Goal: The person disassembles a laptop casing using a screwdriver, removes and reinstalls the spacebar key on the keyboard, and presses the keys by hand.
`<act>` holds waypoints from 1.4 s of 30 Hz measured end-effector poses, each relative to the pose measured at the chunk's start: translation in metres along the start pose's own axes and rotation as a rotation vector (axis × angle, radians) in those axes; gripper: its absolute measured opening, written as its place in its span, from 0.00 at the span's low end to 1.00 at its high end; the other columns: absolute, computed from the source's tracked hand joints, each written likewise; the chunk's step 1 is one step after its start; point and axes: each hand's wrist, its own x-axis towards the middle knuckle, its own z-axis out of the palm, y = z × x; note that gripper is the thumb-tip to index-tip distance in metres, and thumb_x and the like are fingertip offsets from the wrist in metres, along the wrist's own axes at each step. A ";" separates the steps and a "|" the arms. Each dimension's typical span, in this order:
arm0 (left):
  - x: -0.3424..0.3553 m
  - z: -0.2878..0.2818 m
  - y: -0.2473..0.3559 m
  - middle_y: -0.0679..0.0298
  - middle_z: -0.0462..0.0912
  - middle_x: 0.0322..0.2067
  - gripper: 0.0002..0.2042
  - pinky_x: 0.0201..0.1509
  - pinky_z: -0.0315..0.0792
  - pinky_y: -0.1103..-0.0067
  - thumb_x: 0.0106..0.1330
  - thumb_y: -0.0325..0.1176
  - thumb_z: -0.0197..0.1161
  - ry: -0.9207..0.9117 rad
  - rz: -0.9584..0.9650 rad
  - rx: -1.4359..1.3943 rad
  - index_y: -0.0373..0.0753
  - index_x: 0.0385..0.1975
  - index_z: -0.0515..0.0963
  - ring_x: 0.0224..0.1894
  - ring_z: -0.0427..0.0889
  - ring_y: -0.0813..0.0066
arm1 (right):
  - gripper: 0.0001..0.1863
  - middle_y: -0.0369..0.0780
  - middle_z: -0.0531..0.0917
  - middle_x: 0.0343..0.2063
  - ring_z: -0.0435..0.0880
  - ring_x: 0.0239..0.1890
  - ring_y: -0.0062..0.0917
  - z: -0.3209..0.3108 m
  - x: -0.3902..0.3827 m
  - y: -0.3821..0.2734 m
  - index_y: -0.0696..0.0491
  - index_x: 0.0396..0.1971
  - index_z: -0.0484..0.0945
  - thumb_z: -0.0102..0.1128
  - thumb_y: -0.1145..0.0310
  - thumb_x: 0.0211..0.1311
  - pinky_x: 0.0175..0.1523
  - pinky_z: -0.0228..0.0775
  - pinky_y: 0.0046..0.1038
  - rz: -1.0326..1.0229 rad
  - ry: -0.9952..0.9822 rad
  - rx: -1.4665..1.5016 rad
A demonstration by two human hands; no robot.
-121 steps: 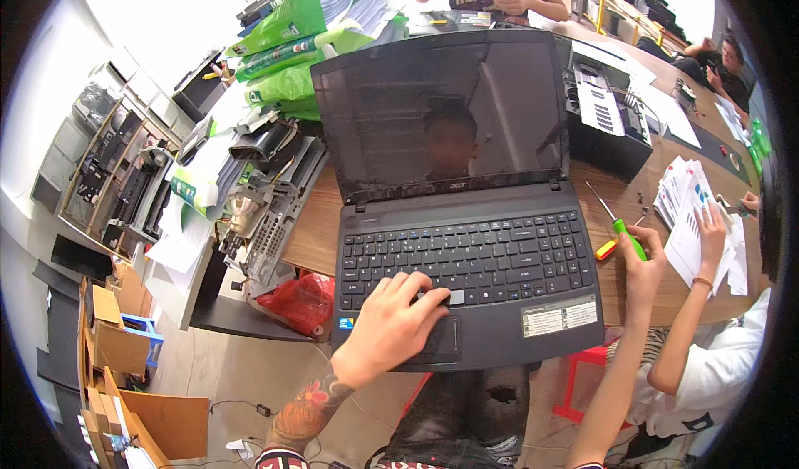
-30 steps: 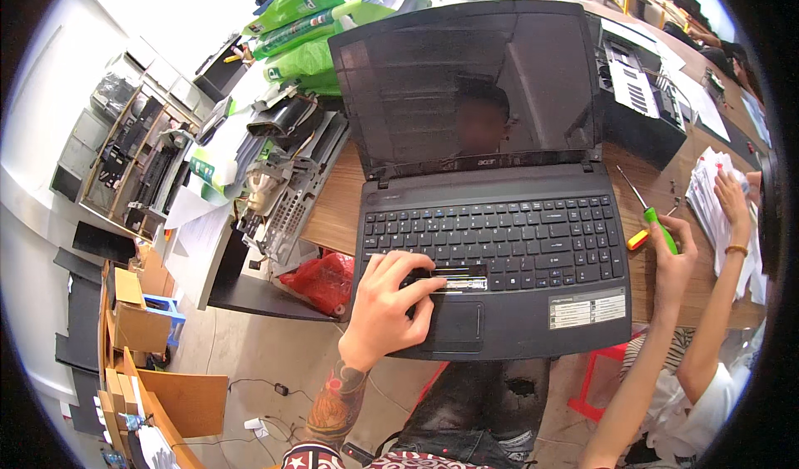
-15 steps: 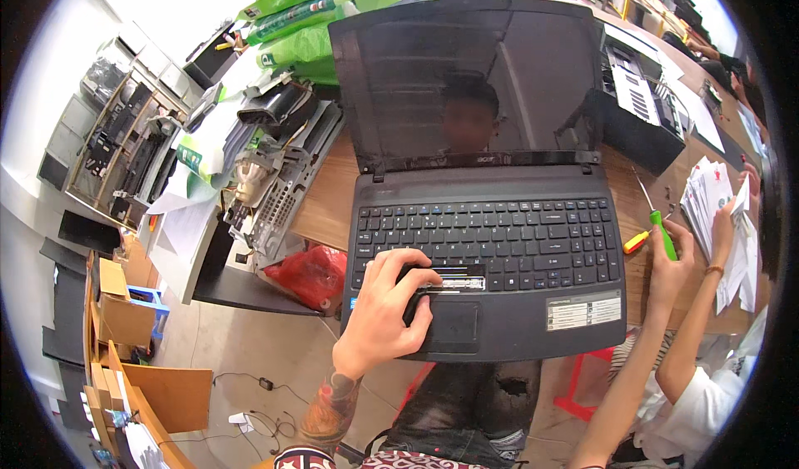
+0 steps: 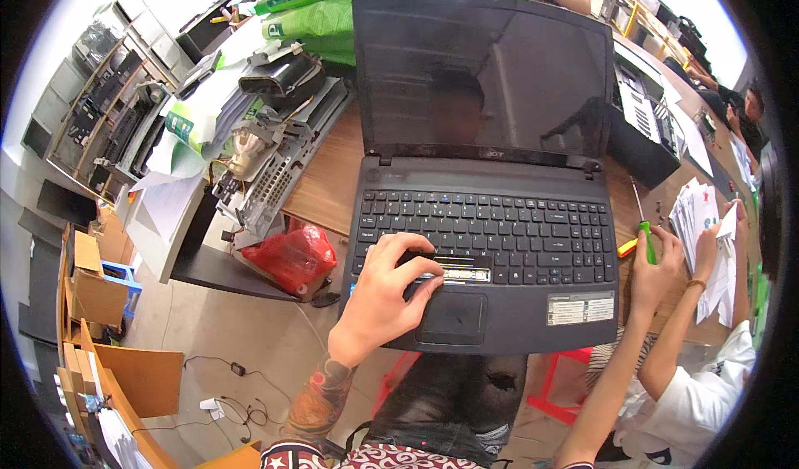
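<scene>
An opened black laptop (image 4: 499,173) stands in front of me, its screen (image 4: 478,78) dark. My left hand (image 4: 387,290) is over the lower left of the keyboard, thumb and fingers pinched on a slim dark rectangular piece (image 4: 464,275) with a pale, yellowish strip along it. Fingers cover its left end, and its exact kind is unclear. To the right of the laptop, my right hand (image 4: 655,273) is closed around a green-handled screwdriver (image 4: 648,243), whose thin shaft points away from me. Just left of that handle lies a yellow handle (image 4: 626,249) on the table.
Beside my right arm, a co-worker's hand (image 4: 706,257) holds a stack of papers (image 4: 695,219). A black device (image 4: 641,136) stands behind them. At left are metal parts (image 4: 283,161), a red plastic bag (image 4: 291,257) and green bags (image 4: 312,28). Cables (image 4: 250,411) lie on the floor.
The view has shifted slightly. My left thumb has risen toward the keyboard, and the piece in that hand has tilted. My right hand with the screwdriver has come a little closer to the laptop.
</scene>
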 end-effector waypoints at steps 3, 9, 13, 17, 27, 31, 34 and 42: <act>0.002 -0.003 -0.002 0.60 0.84 0.44 0.07 0.55 0.75 0.67 0.54 0.26 0.76 0.025 0.001 -0.044 0.40 0.32 0.87 0.49 0.81 0.58 | 0.11 0.42 0.80 0.44 0.77 0.52 0.38 -0.003 0.001 -0.010 0.54 0.43 0.84 0.71 0.68 0.63 0.60 0.68 0.39 -0.001 -0.020 0.022; 0.018 -0.016 -0.008 0.63 0.80 0.43 0.05 0.55 0.75 0.67 0.60 0.25 0.70 -0.164 0.086 -0.041 0.36 0.34 0.84 0.48 0.79 0.60 | 0.08 0.41 0.82 0.41 0.80 0.49 0.37 -0.011 0.002 -0.022 0.55 0.41 0.84 0.70 0.71 0.63 0.58 0.69 0.38 -0.052 0.076 0.051; 0.016 -0.018 -0.007 0.61 0.83 0.42 0.06 0.53 0.77 0.67 0.58 0.26 0.72 -0.162 0.171 0.052 0.38 0.34 0.85 0.49 0.81 0.58 | 0.06 0.41 0.82 0.36 0.81 0.44 0.36 -0.035 0.000 -0.084 0.56 0.36 0.83 0.71 0.75 0.60 0.54 0.71 0.37 -0.157 0.024 0.249; 0.008 -0.018 -0.009 0.60 0.83 0.43 0.06 0.53 0.78 0.67 0.57 0.26 0.72 -0.111 0.216 0.088 0.38 0.34 0.84 0.48 0.81 0.58 | 0.07 0.41 0.80 0.33 0.79 0.38 0.35 -0.048 -0.001 -0.151 0.56 0.31 0.84 0.73 0.78 0.52 0.46 0.72 0.35 -0.356 -0.181 0.520; 0.011 -0.010 -0.012 0.59 0.83 0.42 0.08 0.50 0.79 0.67 0.55 0.23 0.73 -0.062 0.247 0.071 0.37 0.35 0.84 0.46 0.82 0.57 | 0.10 0.37 0.79 0.30 0.77 0.34 0.32 -0.047 -0.040 -0.185 0.51 0.34 0.89 0.75 0.70 0.49 0.44 0.71 0.34 -0.544 -0.427 0.706; 0.010 -0.007 -0.014 0.59 0.83 0.42 0.09 0.50 0.79 0.66 0.54 0.22 0.73 -0.048 0.240 0.074 0.37 0.34 0.84 0.46 0.82 0.57 | 0.12 0.36 0.78 0.30 0.76 0.34 0.32 -0.044 -0.040 -0.186 0.51 0.37 0.89 0.74 0.69 0.50 0.43 0.71 0.34 -0.613 -0.413 0.646; 0.011 -0.009 -0.012 0.59 0.83 0.42 0.09 0.50 0.78 0.66 0.54 0.22 0.73 -0.048 0.237 0.085 0.37 0.34 0.84 0.46 0.82 0.57 | 0.12 0.36 0.78 0.30 0.76 0.34 0.32 -0.044 -0.040 -0.187 0.52 0.37 0.88 0.74 0.69 0.51 0.43 0.71 0.35 -0.624 -0.420 0.631; 0.009 -0.011 -0.011 0.59 0.83 0.43 0.08 0.53 0.76 0.67 0.54 0.23 0.73 -0.074 0.175 0.030 0.38 0.34 0.83 0.48 0.81 0.57 | 0.14 0.38 0.78 0.31 0.75 0.35 0.33 -0.044 -0.040 -0.190 0.54 0.39 0.87 0.74 0.67 0.51 0.44 0.70 0.35 -0.633 -0.456 0.627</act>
